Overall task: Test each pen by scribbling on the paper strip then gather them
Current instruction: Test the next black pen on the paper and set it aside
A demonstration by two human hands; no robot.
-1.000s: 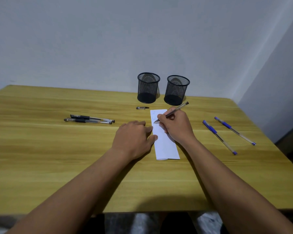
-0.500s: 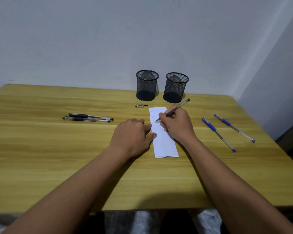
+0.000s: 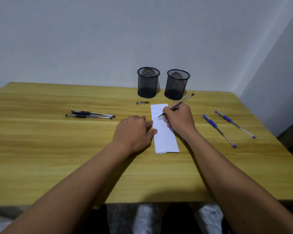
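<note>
Paper strip (image 3: 166, 137): white, narrow, flat, folded at its near end, lying toward the far edge of the surface (image 3: 57, 149), a yellow wood-grain top; faint blue scribbles.
Right hand (image 3: 179, 120): pinches a clear-barrelled pen (image 3: 186, 99), tip on the strip.
Left hand (image 3: 134, 130): fingers loosely bent, thumb pressing the strip's left edge.
Black-grip pens (image 3: 90, 114): two, toward the left edge.
Blue-grip pens (image 3: 218, 129): two, toward the right edge.
Mesh cups (image 3: 148, 83): two, black, cylindrical, at the far edge.
</note>
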